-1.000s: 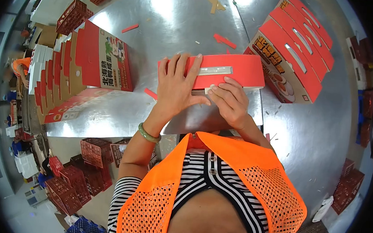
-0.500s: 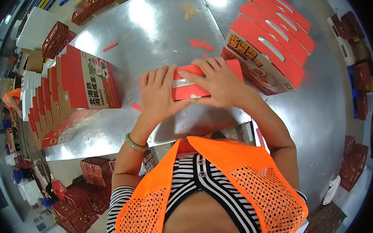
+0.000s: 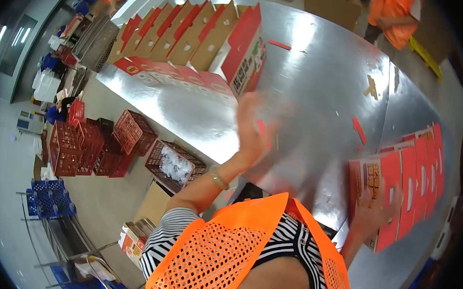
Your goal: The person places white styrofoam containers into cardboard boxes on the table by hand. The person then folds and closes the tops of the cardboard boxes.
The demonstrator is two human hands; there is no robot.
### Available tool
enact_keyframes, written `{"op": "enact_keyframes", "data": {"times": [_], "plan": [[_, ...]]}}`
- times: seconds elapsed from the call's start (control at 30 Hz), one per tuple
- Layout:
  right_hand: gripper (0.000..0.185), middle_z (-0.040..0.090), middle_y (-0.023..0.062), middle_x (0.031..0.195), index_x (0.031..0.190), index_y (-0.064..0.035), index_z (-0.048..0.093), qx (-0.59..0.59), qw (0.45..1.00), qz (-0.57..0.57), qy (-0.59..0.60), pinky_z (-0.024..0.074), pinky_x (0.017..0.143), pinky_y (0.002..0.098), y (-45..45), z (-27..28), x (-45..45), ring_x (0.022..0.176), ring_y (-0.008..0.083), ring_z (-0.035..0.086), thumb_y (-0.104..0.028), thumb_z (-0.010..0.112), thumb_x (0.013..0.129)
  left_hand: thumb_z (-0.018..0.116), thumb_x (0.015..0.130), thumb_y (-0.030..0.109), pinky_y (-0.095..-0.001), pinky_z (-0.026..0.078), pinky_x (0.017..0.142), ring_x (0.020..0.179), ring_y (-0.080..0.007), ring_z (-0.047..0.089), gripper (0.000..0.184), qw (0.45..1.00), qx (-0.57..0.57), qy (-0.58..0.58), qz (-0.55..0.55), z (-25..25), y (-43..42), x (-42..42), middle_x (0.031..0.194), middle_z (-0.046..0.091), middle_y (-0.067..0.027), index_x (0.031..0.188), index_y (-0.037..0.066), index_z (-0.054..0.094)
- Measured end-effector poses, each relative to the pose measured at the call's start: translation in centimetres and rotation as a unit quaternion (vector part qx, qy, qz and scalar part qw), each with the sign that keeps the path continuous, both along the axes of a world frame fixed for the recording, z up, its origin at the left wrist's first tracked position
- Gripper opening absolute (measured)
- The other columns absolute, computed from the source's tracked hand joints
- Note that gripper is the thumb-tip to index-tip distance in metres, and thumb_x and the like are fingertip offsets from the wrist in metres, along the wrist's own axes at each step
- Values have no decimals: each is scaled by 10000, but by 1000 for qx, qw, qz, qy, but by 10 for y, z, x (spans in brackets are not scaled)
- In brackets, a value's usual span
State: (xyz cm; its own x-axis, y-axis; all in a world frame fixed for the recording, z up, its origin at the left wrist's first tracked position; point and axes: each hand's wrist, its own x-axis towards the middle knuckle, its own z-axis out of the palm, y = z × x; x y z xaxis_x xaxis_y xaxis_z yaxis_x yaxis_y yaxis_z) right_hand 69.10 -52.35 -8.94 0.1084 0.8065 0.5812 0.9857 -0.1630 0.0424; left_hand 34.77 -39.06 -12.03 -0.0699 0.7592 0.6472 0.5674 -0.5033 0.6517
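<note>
Bright; glare on metal table [image 3: 328,60]; left hand [image 3: 255,129], right hand [image 3: 373,212] motion-blurred; edges dark, warped.

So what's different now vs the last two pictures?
The closed box both hands held appears to have moved right, to the near end of the closed-box row. Left hand has let go and moved left towards the open boxes; right hand is blurred against the box, grip unclear. View has swung too. Open boxes and red scraps look unmoved on the table.
</note>
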Motion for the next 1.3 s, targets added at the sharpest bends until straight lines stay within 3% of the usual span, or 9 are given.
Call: {"op": "enact_keyframes", "data": {"times": [0.1, 0.2, 0.27, 0.47, 0.7, 0.87, 0.93, 1.07, 1.3], "plan": [[453, 619, 119, 1353, 1199, -76, 718, -32, 944, 289, 159, 426, 1088, 491, 94, 44, -125, 1339, 380, 501, -174, 832, 772, 523, 1085, 292, -412, 400, 1056, 1245, -180, 495, 461, 920, -117, -334, 169, -36, 11, -70, 1410, 514, -85, 1439, 4, 463], [476, 672, 117, 1268, 1125, -70, 752, 92, 805, 566, 153, 261, 1172, 604, 183, 59, -270, 1409, 382, 433, -357, 800, 747, 509, 1085, 252, -369, 421, 1046, 1240, -207, 506, 419, 887, -185, -390, 166, -50, 2, -81, 1352, 535, -117, 1419, -1, 490], [398, 727, 90, 1112, 1066, -84, 767, 89, 877, 461, -104, 194, 1214, 614, 218, 56, -343, 1369, 329, 486, -367, 760, 787, 561, 1060, 400, -397, 415, 1000, 1188, -172, 536, 492, 855, -292, -415, 106, -65, -12, -83, 1305, 584, -46, 1423, 74, 490], [110, 696, 19, 789, 854, -102, 654, -71, 843, 532, -35, 178, 1245, 614, 229, 45, -296, 1165, 235, 609, -170, 709, 787, 558, 1058, 462, -329, 484, 938, 1099, -144, 606, 494, 875, -307, -366, 84, -65, -42, -113, 1216, 646, -28, 1350, 67, 618], [77, 694, 57, 987, 898, -118, 692, -52, 865, 496, -56, 343, 1191, 556, 132, 66, -50, 1213, 244, 599, -102, 707, 824, 402, 1112, 458, -403, 392, 1134, 1407, -239, 457, 565, 958, -171, -226, -38, -3, 13, -82, 1510, 493, -139, 1445, 24, 545], [351, 660, 187, 1253, 1174, -36, 706, -19, 896, 257, 362, 460, 1076, 458, 26, 44, -17, 1232, 356, 609, 66, 617, 851, 345, 1096, 554, -419, 371, 1146, 1405, -260, 455, 706, 977, -49, -1, -206, 14, 10, -52, 1551, 440, -197, 1511, -9, 441], [473, 673, 195, 1278, 1376, -11, 599, -51, 906, 286, 309, 428, 1111, 446, 14, 29, -10, 1258, 365, 603, 45, 530, 911, 332, 1084, 591, -410, 392, 1124, 1307, -283, 536, 762, 966, -73, -20, -245, 10, 1, -39, 1545, 443, -196, 1535, -19, 394], [593, 714, 207, 1190, 1574, 68, 279, -30, 740, 301, 601, 369, 1173, 453, 14, -2, -16, 1260, 292, 621, -204, 414, 1066, 403, 1093, 515, -391, 382, 1123, 1195, -256, 601, 708, 945, -131, -92, -284, 17, -13, -15, 1501, 469, -181, 1552, -21, 356], [777, 559, 193, 1397, 1597, 8, 252, -77, 702, 258, 659, 358, 1143, 498, 32, 13, -24, 1138, 318, 656, -433, 548, 1030, 724, 938, 146, -425, 451, 929, 1057, -288, 560, 562, 989, -113, 97, -15, 39, -5, 13, 1163, 547, -204, 1392, -16, 435]]}}
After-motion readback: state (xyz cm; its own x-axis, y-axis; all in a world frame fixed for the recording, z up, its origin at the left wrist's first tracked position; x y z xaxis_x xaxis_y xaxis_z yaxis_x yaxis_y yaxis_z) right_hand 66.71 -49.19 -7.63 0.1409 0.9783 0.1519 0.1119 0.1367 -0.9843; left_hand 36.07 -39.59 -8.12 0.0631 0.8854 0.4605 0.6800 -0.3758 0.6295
